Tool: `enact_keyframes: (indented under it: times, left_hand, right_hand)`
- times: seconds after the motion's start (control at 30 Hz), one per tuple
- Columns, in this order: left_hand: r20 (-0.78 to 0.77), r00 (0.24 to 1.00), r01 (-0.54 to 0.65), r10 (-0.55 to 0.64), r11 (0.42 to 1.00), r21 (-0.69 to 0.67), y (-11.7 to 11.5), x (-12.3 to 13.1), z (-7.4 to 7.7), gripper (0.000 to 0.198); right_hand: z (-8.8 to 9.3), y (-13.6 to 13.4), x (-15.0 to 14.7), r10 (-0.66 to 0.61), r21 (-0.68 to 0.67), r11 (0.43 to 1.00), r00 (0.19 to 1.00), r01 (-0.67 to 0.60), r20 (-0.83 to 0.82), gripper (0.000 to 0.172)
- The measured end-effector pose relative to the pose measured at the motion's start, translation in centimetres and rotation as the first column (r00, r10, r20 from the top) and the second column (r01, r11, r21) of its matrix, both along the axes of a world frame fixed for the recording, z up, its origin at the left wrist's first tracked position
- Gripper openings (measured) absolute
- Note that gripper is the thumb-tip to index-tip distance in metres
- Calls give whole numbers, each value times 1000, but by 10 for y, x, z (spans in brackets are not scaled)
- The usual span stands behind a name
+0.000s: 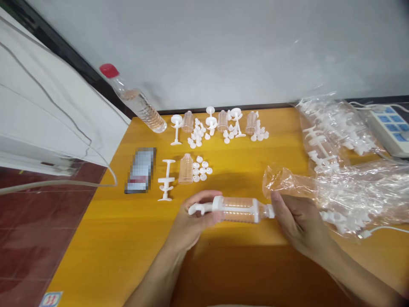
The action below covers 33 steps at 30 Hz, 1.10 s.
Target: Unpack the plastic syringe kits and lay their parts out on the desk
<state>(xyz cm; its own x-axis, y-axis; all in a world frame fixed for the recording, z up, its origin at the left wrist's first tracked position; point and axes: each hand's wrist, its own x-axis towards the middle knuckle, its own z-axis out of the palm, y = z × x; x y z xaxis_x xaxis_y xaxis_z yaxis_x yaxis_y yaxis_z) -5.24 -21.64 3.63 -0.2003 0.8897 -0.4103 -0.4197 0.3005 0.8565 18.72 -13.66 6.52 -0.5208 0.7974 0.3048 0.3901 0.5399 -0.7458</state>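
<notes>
A clear icing syringe (241, 209) with a white cap, plunger and tip lies level between my hands, just above the table. My left hand (188, 228) is closed round its white cap and plunger handle end. At the other end my right hand (300, 219) pinches the small white tip between thumb and fingers. Beyond them on the table are a clear barrel (185, 169), a white plunger (165, 181) and a cluster of white nozzles (201, 169). Farther back stand more barrels (223, 121), plungers (237, 121) and nozzles (198, 134).
Bags of clear barrels (367, 187) and white parts (338, 128) fill the right side, near a power strip (391, 123). A phone (140, 170) lies left on the wooden table (128, 238). A water bottle (140, 106) leans at the back left; a cable (64, 185) hangs beside it.
</notes>
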Motion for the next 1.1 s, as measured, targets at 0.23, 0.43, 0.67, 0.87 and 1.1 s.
enact_keyframes:
  times: [0.23,0.43,0.67,0.87,1.1]
  left_hand:
    - [174,973,-139,150,987,-76,14,-20,-5,55]
    - [52,868,-493,494,845,207,12,-35,4,51]
    - [-72,821,-545,566,815,196,15,-28,0,53]
    - [-229,869,-396,438,894,208,6,-16,-7,48]
    - [-329,918,-184,221,973,138,-2,18,0,46]
  right_hand:
    - [17,44,8,-61,246,969,973,5,223,32]
    - [16,128,-65,79,-25,995,650,-91,755,37]
    - [-10,152,-98,104,-46,993,600,-110,793,28]
    - [10,82,-49,181,-460,887,947,-40,266,56]
    - [-12,14,-50,-260,-853,462,883,-242,-391,42]
